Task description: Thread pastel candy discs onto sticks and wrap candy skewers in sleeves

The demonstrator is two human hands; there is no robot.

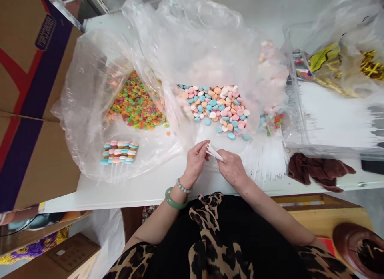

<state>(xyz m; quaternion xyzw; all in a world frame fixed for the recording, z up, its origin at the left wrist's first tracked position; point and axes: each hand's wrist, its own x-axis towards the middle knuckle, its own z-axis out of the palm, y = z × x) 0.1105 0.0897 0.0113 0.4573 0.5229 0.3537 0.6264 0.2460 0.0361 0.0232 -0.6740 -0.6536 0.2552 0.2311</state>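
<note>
My right hand (232, 167) is closed around a small bundle of thin white sticks (215, 152) that point up and to the left. At their far ends, my left hand (196, 158) pinches with thumb and fingers together; exactly what the fingertips grip is too small to tell. Beyond my hands lies a heap of pastel candies (219, 105) in pink, blue, orange and white. Small colourful ring candies (139, 105) fill an open plastic bag to the left. Several skewered candy sticks (120, 152) lie side by side at the lower left. More loose white sticks (271, 157) are to the right.
Clear plastic bags (195, 39) spread across the white table (120, 197). A clear tray (336, 119) full of white sticks is at the right, with a brown cloth (318, 169) before it. A large cardboard box (33, 99) stands along the left side.
</note>
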